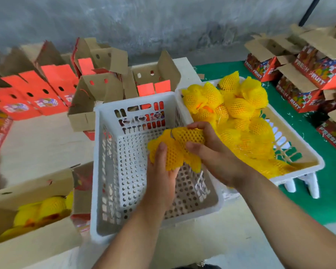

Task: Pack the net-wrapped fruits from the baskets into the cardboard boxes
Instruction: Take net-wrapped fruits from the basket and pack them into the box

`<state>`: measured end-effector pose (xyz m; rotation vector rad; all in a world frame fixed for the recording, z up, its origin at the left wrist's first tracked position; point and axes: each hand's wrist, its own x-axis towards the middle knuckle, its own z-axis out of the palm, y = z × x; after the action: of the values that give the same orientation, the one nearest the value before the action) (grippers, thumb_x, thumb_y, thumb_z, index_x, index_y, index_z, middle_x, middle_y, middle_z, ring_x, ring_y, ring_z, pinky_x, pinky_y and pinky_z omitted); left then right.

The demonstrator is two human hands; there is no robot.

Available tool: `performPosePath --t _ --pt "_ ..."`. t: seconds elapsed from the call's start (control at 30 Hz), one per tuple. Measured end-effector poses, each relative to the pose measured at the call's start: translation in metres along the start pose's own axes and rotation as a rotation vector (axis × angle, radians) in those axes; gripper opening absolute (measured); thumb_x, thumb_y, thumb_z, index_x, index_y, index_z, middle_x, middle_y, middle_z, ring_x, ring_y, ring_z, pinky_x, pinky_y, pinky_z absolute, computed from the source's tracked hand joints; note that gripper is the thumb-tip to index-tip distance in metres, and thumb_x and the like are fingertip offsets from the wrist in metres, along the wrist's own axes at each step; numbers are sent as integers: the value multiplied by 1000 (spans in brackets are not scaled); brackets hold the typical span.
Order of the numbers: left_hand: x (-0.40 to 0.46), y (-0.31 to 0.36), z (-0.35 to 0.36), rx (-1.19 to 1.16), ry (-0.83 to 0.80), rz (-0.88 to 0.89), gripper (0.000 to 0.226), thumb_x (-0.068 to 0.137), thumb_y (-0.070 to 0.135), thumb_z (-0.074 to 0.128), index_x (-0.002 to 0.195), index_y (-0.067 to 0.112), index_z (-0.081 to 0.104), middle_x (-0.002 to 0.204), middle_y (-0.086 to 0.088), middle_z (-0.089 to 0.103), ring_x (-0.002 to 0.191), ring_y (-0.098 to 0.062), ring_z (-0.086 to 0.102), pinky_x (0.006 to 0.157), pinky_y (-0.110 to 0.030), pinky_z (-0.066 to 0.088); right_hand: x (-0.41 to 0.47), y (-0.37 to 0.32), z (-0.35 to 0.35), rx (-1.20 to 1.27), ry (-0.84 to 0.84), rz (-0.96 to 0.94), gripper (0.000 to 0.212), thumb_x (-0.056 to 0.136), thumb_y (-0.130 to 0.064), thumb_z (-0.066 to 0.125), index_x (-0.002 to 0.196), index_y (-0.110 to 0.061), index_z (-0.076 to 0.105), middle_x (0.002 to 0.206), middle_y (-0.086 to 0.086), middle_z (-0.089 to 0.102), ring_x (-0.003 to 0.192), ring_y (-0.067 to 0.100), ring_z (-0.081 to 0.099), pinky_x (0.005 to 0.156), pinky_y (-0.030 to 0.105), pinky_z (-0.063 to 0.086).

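Both hands (182, 158) around net-wrapped fruit (179, 144)

The open box (27, 216) is cut off at the left edge.

A pale, beige work surface (37, 144) is seen across the left and the near side. Its right part is covered by a green mat (328, 191), on which thin white threads (268, 84) are scattered. A small cardboard scrap (201, 76) is laid near the mat's far left corner. Behind, a mottled grey wall (163, 26) is seen, against which a black pole (308, 10) is slanted at the far right.
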<state>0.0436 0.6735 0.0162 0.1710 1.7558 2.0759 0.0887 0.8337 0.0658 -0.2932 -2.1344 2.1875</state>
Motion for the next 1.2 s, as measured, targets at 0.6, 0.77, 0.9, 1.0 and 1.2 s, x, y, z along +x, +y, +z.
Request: performPosePath --t 0.6,0.77,0.9,1.0,1.2 --pt "-52 44 -391 12 265 -270 97 50 87 80 131 44 48 98 7 71 64 -5 66 56 -23 51 69 39 402 504 -39 362 20 96 -26 66 115 -19 67 112 18 70 98 35 70 84 53 59" --pt "-42 39 -448 30 373 -332 80 55 62 83 121 44 42 100 -4 70 60 -11 68 55 -27 55 84 64 431 -90 -42 345 20 87 -25 68 106 -31 66 104 8 74 94 21 72 80 38 59" --pt "-45 30 -467 -47 491 -278 70 56 49 83 110 50 39 104 -8 68 64 -12 72 61 -29 59 93 96 441 -845 -516 305 50 79 -20 79 113 -26 43 99 4 61 88 23 62 80 37 53" --pt "-44 28 -468 -69 509 -290 70 55 51 82 109 53 39 103 -5 68 65 -11 72 61 -27 59 102 119 467 -1187 -836 302 32 97 -17 64 128 -23 60 138 6 53 127 30 53 107 31 41" --pt "-47 29 -466 109 346 -310 79 65 52 76 128 47 29 118 2 62 98 -15 68 78 -33 61 99 91 466 -395 -521 376 39 93 -11 59 131 -18 64 125 14 69 115 26 62 100 47 47"
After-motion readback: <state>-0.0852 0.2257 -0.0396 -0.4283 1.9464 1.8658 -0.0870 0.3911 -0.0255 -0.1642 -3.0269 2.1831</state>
